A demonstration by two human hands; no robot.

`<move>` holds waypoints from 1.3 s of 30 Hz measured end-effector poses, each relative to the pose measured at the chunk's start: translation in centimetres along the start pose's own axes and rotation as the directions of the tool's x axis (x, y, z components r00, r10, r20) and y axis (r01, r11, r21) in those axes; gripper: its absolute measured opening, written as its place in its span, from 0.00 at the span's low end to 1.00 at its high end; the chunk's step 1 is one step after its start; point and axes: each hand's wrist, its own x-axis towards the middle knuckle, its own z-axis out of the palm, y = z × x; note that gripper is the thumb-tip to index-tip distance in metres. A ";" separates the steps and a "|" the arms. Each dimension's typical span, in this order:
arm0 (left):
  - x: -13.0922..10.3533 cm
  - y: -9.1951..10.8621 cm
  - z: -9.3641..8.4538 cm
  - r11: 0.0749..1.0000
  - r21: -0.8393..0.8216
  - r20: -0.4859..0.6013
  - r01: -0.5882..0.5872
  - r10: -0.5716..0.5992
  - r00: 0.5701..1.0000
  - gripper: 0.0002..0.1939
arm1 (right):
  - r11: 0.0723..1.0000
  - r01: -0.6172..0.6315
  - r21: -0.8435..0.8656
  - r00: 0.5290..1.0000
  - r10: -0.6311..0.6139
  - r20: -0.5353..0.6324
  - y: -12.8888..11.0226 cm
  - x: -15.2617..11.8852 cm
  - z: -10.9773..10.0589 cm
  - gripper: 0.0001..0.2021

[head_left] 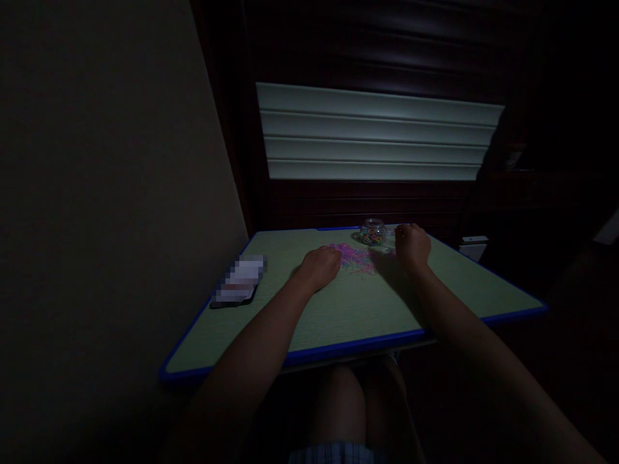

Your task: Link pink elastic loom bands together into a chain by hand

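Note:
A loose pile of small pink, purple and bluish bands (356, 259) lies at the middle of the pale green table (358, 309). My left hand (323, 265) rests at the pile's left edge, its fingers curled; anything between the fingertips is hidden. Raised above the table to the right of the pile, my right hand (412, 246) is closed, with the fingertips pinched together; what it holds is too dark and small to name. Behind the pile stands a clear glass jar (373, 233) with multicoloured bands inside. A clear object (388, 241) lies just right of the jar.
At the table's left side lies a flat phone-like object (239, 281), its surface blurred. A blue rim (358, 343) runs round the table. A wall (120, 193) rises on the left, and a slatted panel (377, 135) is behind the table.

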 end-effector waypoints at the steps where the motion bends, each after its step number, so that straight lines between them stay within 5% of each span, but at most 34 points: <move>1: 0.0 0.0 0.0 1.000 0.004 0.003 0.000 0.000 1.000 0.14 | 1.000 -0.003 0.000 1.000 0.003 0.000 -0.1 0.0 0.0 0.17; 5: 0.0 0.1 -0.1 1.000 0.019 0.027 0.015 -0.015 1.000 0.15 | 0.999 0.027 0.047 0.999 -0.028 0.029 -0.6 0.1 -0.3 0.15; 9: 0.0 0.2 -0.2 0.999 0.028 0.031 0.018 -0.019 0.999 0.14 | 0.952 0.206 0.225 0.964 -0.237 0.123 -1.6 -0.1 -0.4 0.13; 15: 0.0 0.2 -0.2 0.999 0.039 0.024 0.020 -0.021 0.999 0.14 | 0.785 0.316 0.532 0.784 -0.532 0.319 -3.0 -0.5 0.9 0.10; 25: -0.1 0.1 -0.1 0.998 0.068 0.006 -0.012 0.012 1.000 0.14 | 0.742 0.178 0.646 0.544 -0.621 0.564 -2.7 -0.6 -0.5 0.10; 39: -0.1 0.1 -0.1 0.999 0.039 0.033 0.001 -0.002 0.999 0.14 | 0.723 0.236 0.649 0.490 -0.666 0.563 -2.7 -0.8 0.0 0.09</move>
